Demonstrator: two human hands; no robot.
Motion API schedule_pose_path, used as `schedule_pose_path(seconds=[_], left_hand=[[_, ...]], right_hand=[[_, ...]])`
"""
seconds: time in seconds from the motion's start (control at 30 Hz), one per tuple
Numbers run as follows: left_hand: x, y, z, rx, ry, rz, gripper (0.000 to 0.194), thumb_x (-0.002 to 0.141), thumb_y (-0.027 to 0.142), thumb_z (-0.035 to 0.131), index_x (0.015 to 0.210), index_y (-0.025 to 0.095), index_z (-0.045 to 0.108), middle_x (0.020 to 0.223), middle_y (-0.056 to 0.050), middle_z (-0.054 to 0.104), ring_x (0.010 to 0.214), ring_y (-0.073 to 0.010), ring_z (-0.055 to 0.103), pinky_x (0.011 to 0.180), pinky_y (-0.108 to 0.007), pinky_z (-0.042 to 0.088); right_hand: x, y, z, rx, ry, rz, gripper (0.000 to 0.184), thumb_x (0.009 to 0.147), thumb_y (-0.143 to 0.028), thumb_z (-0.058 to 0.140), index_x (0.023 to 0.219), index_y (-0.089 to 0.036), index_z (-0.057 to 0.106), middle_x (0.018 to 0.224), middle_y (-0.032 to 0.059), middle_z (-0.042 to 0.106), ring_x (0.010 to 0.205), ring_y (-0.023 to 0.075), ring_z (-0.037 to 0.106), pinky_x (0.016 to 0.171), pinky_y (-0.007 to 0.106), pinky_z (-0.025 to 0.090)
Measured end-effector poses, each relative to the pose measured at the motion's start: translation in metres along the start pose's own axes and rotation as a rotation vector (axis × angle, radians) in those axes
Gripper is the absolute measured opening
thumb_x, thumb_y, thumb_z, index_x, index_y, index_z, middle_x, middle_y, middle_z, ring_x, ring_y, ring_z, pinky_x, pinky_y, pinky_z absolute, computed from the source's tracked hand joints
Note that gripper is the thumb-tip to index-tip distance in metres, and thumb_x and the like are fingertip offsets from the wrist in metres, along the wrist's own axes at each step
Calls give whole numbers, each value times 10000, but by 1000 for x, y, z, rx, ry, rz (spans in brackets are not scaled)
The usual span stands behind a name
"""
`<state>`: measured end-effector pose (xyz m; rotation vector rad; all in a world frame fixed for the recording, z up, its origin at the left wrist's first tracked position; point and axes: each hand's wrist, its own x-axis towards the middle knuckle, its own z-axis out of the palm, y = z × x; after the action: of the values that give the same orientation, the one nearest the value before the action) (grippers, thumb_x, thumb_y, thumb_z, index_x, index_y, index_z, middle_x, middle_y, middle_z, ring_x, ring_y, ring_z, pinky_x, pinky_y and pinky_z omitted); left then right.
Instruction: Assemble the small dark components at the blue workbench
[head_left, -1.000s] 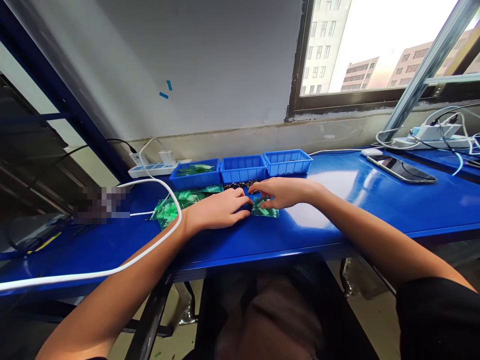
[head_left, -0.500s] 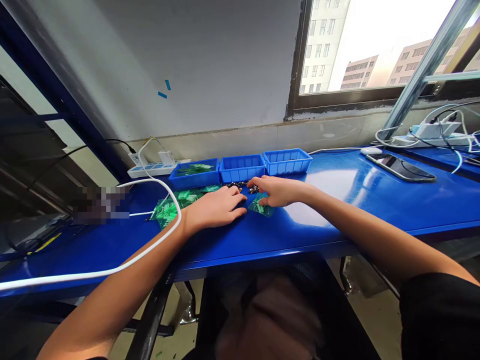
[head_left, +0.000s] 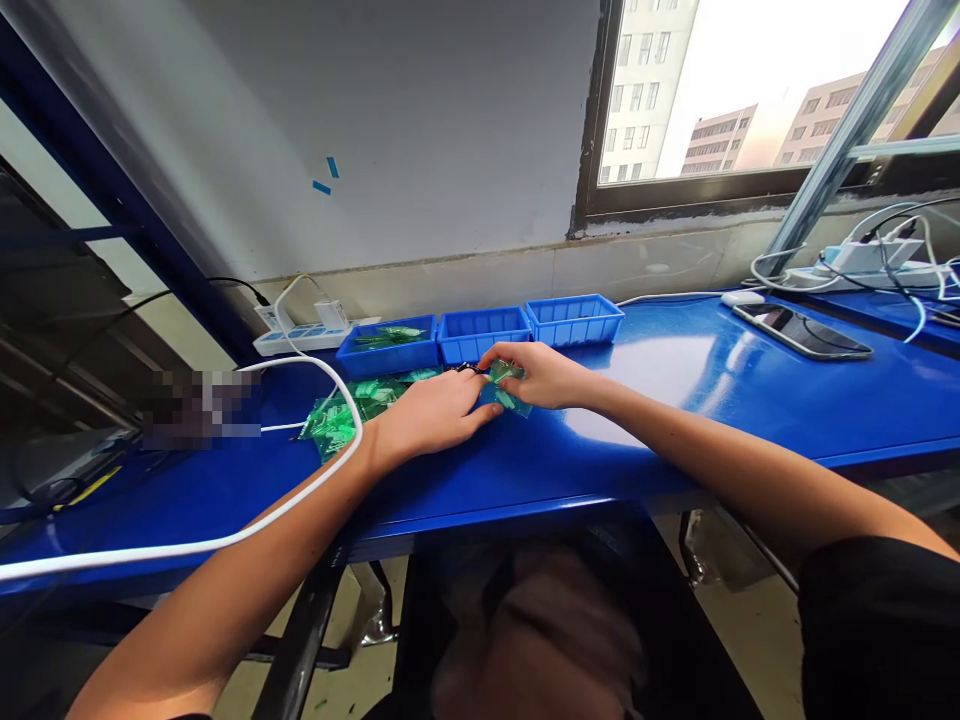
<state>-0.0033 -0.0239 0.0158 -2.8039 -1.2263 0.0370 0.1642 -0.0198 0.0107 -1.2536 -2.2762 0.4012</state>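
My right hand is closed on a small green plastic bag, pinched between thumb and fingers just above the blue table. From the other side my left hand meets the bag's left edge, its thumb and fingers closing around it. Pale pieces seem to show through the plastic. Small dark metallic parts lie behind the left fingers, mostly hidden by the hands. More green bags are piled beside my left wrist, partly covered by the forearm.
Three blue bins stand along the back: the left bin holds green bags, beside the middle bin and right bin. A white cable loops over my left forearm. A phone and power strips occupy the sides.
My right hand has moved left with the green bag, up against my left hand. The left thumb and fingers now touch the bag, and the dark parts are more covered.
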Motion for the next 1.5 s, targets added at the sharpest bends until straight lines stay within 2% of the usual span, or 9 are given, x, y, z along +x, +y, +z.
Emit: schedule_pose_path(seconds=[0.23, 0.4, 0.57, 0.87, 1.0, 1.2, 1.5], left_hand=[[2, 2, 0, -1, 9, -42, 345, 903, 393, 346, 1016, 146, 559, 1029, -113, 636, 911, -243, 620, 748, -311, 467], [1, 3, -1, -6, 5, -61, 339, 898, 396, 358, 1060, 163, 545, 1061, -100, 631, 942, -238, 614, 763, -299, 469], [0, 2, 0, -34, 27, -48, 362, 891, 410, 363, 1109, 169, 523, 1076, -99, 629, 985, -252, 602, 811, -317, 461], [-1, 2, -1, -33, 29, -115, 368, 883, 450, 361, 1059, 175, 531, 1030, -101, 638, 963, -263, 614, 769, -320, 465], [0, 4, 1, -32, 44, -139, 364, 879, 461, 366, 1040, 180, 531, 1026, -94, 643, 929, -266, 622, 706, -315, 465], [2, 3, 3, -44, 85, -141, 351, 874, 430, 383, 1091, 179, 499, 1023, -77, 649, 909, -255, 624, 692, -309, 454], [2, 3, 5, -56, 102, -143, 347, 868, 434, 383, 1055, 178, 525, 977, -69, 658, 913, -252, 617, 685, -300, 453]], right_hand=[[-1, -2, 5, 93, 31, -65, 361, 674, -16, 474, 991, -148, 587, 869, 22, 643, 763, 116, 572, 657, 226, 416], [0, -3, 9, 104, 121, -55, 306, 632, -10, 469, 879, -138, 594, 755, -3, 618, 681, 99, 540, 613, 215, 388], [1, -1, 11, 164, 216, -85, 250, 648, -37, 450, 832, -149, 577, 677, -27, 581, 610, 81, 506, 588, 212, 377], [2, 0, 7, 260, 390, -118, 249, 669, -98, 442, 886, -156, 552, 779, 4, 597, 677, 103, 536, 639, 244, 421], [1, -4, 4, 191, 431, -144, 251, 676, -98, 441, 893, -166, 548, 789, 7, 614, 691, 109, 548, 645, 242, 415], [-2, -6, 10, 28, 409, -143, 285, 686, -82, 432, 934, -154, 554, 765, 15, 628, 669, 115, 545, 634, 243, 394], [-1, -5, 11, 22, 372, -162, 292, 691, -83, 427, 945, -164, 546, 775, 8, 635, 662, 107, 538, 629, 233, 384]])
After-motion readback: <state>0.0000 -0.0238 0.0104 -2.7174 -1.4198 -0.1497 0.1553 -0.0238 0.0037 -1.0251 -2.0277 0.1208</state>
